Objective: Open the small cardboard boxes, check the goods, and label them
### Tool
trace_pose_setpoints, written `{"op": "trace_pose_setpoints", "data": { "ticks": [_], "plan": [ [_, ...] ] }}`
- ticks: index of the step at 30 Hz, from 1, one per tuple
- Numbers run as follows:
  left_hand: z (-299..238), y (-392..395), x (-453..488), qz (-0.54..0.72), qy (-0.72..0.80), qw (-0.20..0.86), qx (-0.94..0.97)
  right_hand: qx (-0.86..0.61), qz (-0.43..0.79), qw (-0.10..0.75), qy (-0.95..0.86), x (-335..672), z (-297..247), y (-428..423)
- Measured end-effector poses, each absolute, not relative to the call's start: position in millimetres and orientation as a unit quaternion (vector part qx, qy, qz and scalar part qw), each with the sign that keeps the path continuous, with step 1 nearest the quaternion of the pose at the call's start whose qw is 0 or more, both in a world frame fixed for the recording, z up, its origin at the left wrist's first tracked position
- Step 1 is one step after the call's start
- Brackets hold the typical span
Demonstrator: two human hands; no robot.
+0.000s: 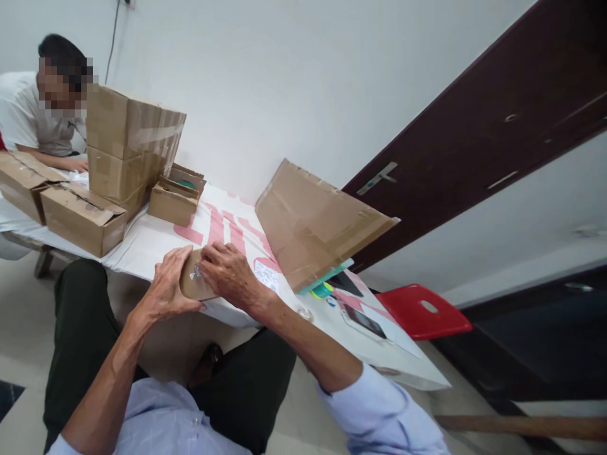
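Observation:
At the near edge of the table, my left hand [168, 284] is wrapped round a small, flat-faced brown piece [192, 287] with rounded corners, perhaps a cardboard box. Small pale marks show on its face. Over its right side lies my right hand [230, 275], fingers curled and pressed together against that face. What those fingertips pinch, if anything, is hidden. Just right of my right hand, a white sheet with fine dark print [266, 276] rests on the tablecloth [227, 218].
Taped cartons [130, 139] are stacked at the left, with lower boxes [83, 215] in front and an open box [175, 199] beside. A cardboard panel [322, 221] leans at right, near a tape roll [322, 291], a phone [364, 321] and a red stool [422, 309]. A co-worker [52, 107] sits far left.

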State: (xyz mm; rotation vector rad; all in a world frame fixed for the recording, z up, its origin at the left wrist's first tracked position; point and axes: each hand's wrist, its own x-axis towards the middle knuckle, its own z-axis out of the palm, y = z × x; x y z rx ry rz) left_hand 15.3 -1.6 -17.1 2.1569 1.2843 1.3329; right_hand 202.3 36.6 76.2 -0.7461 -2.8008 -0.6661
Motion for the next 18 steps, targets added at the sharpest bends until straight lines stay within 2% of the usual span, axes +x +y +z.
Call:
{"op": "trace_pose_setpoints", "data": {
  "ticks": [10, 18],
  "plan": [
    [-17.7, -2.9, 16.9, 0.467, 0.44, 0.144, 0.754, -0.256, -0.218, 0.054, -0.94, 199.6, 79.4, 30.5],
    [-12.7, -4.1, 19.7, 0.462, 0.443, 0.148, 0.754, -0.276, -0.209, 0.073, -0.935, 198.2, 74.4, 34.0]
  ]
}}
